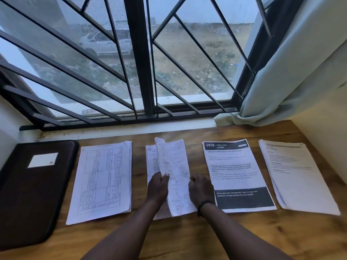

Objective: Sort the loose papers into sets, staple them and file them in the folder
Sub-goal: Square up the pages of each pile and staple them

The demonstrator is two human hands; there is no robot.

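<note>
My left hand pinches the handwritten white sheets mid wooden table, lifting their edge to square the set; right hand, fingers curled, steadies the other edge. Sorted piles flank it; the dark zip folder waits far left.

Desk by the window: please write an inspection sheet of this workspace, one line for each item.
Surface: wooden desk, bare between the piles.
Job's things: closed dark folder far left; table sheets; handwritten sheets in the middle; printed form; text pile far right. No stapler seen.
Clutter: nothing seen.
Hands: left hand pinches a lifted handwritten sheet; right hand curled at that pile's right edge, grip unclear.
Cables: nothing seen.
Surroundings: barred window, curtain on the right.
</note>
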